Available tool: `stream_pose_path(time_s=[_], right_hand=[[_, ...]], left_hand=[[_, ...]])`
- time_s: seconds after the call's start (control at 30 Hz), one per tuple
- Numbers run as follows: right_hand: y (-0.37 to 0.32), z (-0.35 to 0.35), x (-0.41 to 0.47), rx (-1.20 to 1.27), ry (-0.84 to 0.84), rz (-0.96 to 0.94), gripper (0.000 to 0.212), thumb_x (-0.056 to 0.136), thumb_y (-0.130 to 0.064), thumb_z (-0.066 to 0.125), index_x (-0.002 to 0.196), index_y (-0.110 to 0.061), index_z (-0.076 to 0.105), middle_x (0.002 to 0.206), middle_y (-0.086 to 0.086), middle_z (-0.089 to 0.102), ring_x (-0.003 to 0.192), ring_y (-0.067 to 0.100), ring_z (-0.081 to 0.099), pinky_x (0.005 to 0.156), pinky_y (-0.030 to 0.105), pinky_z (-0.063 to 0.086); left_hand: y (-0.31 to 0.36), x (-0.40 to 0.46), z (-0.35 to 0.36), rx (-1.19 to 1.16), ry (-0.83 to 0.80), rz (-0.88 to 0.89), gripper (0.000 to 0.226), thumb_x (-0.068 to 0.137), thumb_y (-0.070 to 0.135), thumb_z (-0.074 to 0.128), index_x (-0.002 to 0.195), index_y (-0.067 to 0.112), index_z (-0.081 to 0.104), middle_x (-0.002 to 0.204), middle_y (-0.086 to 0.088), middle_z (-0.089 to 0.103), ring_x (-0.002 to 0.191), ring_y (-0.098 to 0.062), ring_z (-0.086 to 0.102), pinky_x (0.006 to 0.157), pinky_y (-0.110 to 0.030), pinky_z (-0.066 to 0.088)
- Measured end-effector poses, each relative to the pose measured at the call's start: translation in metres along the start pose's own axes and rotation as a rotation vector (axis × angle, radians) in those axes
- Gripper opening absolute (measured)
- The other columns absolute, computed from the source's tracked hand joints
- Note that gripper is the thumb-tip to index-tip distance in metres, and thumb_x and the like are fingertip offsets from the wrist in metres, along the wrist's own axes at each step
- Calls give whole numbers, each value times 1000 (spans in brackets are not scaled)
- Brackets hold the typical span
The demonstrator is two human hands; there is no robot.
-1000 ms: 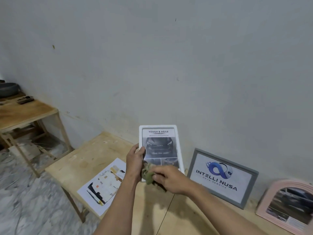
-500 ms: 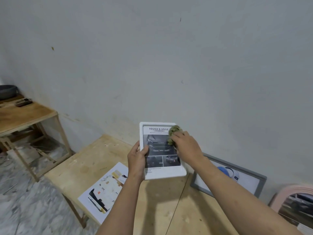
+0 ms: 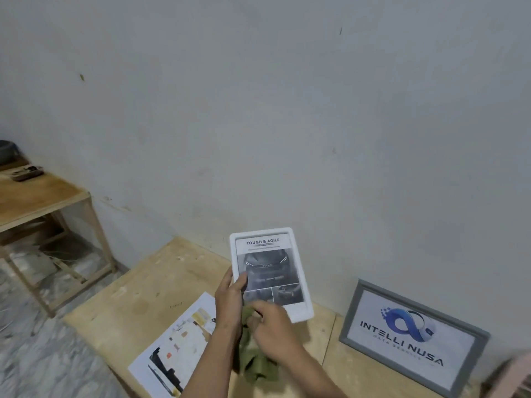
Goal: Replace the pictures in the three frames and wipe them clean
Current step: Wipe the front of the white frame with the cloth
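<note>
- White frame [image 3: 298, 310] held upright above the bench [image 3: 161, 285]; left hand [image 3: 230, 300] grips its left edge.
- Right hand [image 3: 273, 326] pinches green cloth [image 3: 255, 366] at its lower corner.
- Grey frame [image 3: 413, 337] stands right of it.

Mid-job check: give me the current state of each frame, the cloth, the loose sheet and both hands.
white frame: held up off the table, picture in, facing the camera
left hand: grips the white frame's left edge
right hand: holds the cloth at the frame's lower part
green cloth: bunched, tail hanging
grey frame: leaning on the wall, logo picture in
pink frame: only an edge visible, blurred
loose sheet: flat on the table
</note>
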State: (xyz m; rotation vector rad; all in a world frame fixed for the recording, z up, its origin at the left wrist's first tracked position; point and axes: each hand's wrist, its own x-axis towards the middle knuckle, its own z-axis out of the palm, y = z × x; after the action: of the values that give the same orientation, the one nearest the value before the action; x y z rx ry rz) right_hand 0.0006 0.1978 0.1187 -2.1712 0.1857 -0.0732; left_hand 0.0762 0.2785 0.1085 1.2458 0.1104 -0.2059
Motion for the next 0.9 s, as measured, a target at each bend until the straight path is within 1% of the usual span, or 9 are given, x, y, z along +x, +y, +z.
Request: stream_pose_path(time_s=[0.07, 0.13, 0.23, 0.33, 0.43, 0.53, 0.7, 0.8, 0.9], right_hand=[[-14, -20, 21, 226, 18, 83, 30, 85, -3, 48, 88, -23, 70, 86, -5, 72, 85, 15, 67, 81, 28, 54], [-29, -49, 45, 343, 228, -1, 33, 89, -2, 49, 87, -28, 69, 87, -10, 71, 87, 9, 65, 80, 20, 51], [-38, -79, 90, -132, 417, -271, 32, 91, -5, 50, 104, -30, 67, 113, -20, 62, 109, 7, 51, 98, 25, 40], [-16, -57, 123, -503, 245, -379, 37, 89, -8, 50, 120, -25, 59, 144, -8, 46, 138, 16, 33, 114, 39, 28], [7, -9, 114, -345, 70, -423, 28, 90, -3, 48, 102, -25, 60, 139, -13, 50, 139, 8, 32, 113, 21, 21], [12, 15, 91, 22, -63, -279, 25, 86, 11, 44, 87, -9, 60, 94, 1, 61, 94, 7, 55, 82, 15, 40], [24, -14, 97, 206, -378, 87, 14, 95, -21, 55, 97, -24, 68, 93, 6, 72, 82, 16, 64, 78, 36, 49], [9, -40, 125, 215, -12, -48, 25, 96, -13, 49, 92, -31, 66, 89, -9, 69, 84, 9, 64, 83, 31, 49], [-12, -51, 159, -71, 247, -226, 27, 93, -12, 51, 97, -35, 64, 97, -17, 66, 92, 8, 61, 87, 28, 49]], left_hand=[[0, 11, -10, -4, -45, -58, 36, 93, 20, 61, 126, 31, 68, 117, -1, 75, 112, -25, 69, 100, -49, 53], [3, 22, -19, 16, -92, -72, 36, 90, 26, 62, 124, 33, 68, 119, -2, 74, 113, -30, 68, 100, -53, 52], [8, 36, -23, 149, -160, -50, 45, 82, 43, 63, 126, 41, 66, 123, 7, 72, 117, -25, 66, 102, -55, 50], [16, 49, -20, 144, -212, -11, 41, 89, 33, 62, 130, 35, 65, 124, 7, 71, 119, -20, 65, 102, -44, 52], [13, 69, -28, 77, -176, -46, 32, 97, 17, 60, 125, 30, 66, 117, 8, 74, 105, -2, 69, 83, -16, 53], [0, 79, -43, 63, -163, -115, 34, 98, 13, 56, 129, 22, 66, 115, -1, 76, 105, -15, 72, 91, -33, 56], [-25, 87, -59, 46, -102, -192, 34, 96, 24, 60, 129, 31, 65, 123, -4, 72, 112, -27, 69, 94, -50, 56], [-27, 93, -61, 100, -134, -166, 33, 98, 27, 58, 130, 33, 64, 125, 2, 71, 114, -21, 68, 99, -46, 54], [-19, 95, -54, 166, -177, -127, 40, 90, 37, 61, 130, 39, 64, 126, 9, 70, 120, -17, 63, 105, -46, 49]])
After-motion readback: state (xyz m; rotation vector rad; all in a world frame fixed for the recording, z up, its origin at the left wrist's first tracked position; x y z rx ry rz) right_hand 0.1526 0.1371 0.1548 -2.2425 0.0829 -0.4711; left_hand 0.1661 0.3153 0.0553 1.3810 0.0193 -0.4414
